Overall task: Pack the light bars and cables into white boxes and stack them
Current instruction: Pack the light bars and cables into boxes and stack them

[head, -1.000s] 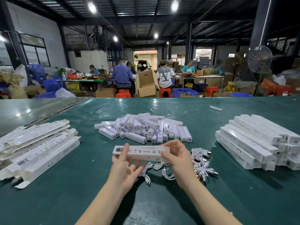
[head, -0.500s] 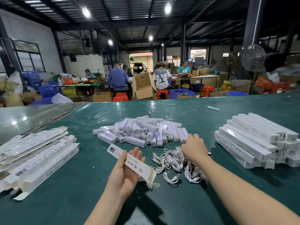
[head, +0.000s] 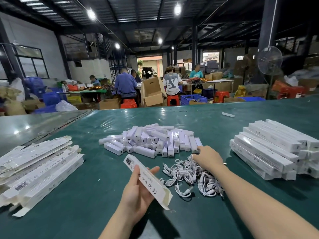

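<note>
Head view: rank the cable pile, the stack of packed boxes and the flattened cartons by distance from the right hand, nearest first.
1. cable pile: partly under the right hand.
2. stack of packed boxes: on its right side.
3. flattened cartons: far left, past the left hand holding a white box.

The left hand (head: 138, 192) and right hand (head: 209, 158) are bare, as are both slender forearms (head: 259, 195).

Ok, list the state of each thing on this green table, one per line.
Long white cardboard box: held in left hand, near end open.
White light bars: loose pile, unpacked.
White coiled cables: loose heap, right hand at its far edge.
Closed white boxes: stacked at right.
Flat white cartons: piled at left.
</note>
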Motion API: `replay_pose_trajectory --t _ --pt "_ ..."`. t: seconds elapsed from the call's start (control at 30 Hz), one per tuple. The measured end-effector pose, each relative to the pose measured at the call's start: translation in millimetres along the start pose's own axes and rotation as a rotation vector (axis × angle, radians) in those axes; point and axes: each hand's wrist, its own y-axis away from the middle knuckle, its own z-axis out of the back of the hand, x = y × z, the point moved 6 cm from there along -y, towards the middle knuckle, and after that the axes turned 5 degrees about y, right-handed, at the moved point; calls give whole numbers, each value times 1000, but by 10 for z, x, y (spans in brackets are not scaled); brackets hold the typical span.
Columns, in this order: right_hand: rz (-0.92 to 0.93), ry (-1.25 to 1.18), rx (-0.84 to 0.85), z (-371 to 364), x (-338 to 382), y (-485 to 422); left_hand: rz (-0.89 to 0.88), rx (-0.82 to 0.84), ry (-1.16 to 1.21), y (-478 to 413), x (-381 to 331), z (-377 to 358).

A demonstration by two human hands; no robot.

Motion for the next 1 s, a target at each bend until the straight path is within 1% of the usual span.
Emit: replay_pose_trajectory --t 0.07,0.13,0.2,0.27,0.37,0.43,0.53,0.6,0.63,0.67,0.7,0.77,0.8,0.83,0.87,0.9,0.93,1.0 --pt "-29 -21 -119 46 17 89 -7 -10 -34 -19 2 24" --pt "-55 -45 -182 67 33 169 -12 -22 -18 -33 -9 45" --pt "-69 -54 -210 77 52 223 -17 -13 -13 -35 -36 53" --pt "-74 -67 -216 69 78 261 -27 36 -71 -34 -61 51" --pt "-139 -147 -256 95 30 301 -48 98 -133 -36 -83 48" --pt "-184 -271 -291 122 -31 312 -64 98 -114 -41 -106 50" --pt "-236 -626 -373 185 -120 395 -126 25 -71 -52 -190 87" --pt "-164 -816 -464 300 -90 488 -160 -41 -28 -69 -248 138" --pt "-88 -887 -464 367 -23 543 -176 -69 -8 -69 -277 161" --pt "2 -988 -416 409 71 592 -195 -95 -1 -77 -304 188" --pt "85 -1149 -305 424 186 645 -209 -117 -10 -81 -330 211" --pt "180 -1495 46 362 426 775 -231 -136 -36 -87 -367 238" --pt "206 -1587 206 312 527 850 -237 -130 -31 -90 -372 241" --pt "230 -1613 328 266 613 923 -235 -117 -10 -89 -374 233" --pt "250 -1612 408 218 680 990 -229 -96 17 -91 -372 221" --pt "263 -1613 451 178 727 1042 -221 -75 48 -87 -369 211" --pt "267 -1632 466 147 762 1070 -212 -55 83 -92 -370 210" --pt "246 -1686 435 111 771 1062 -184 -16 166 -94 -372 205"
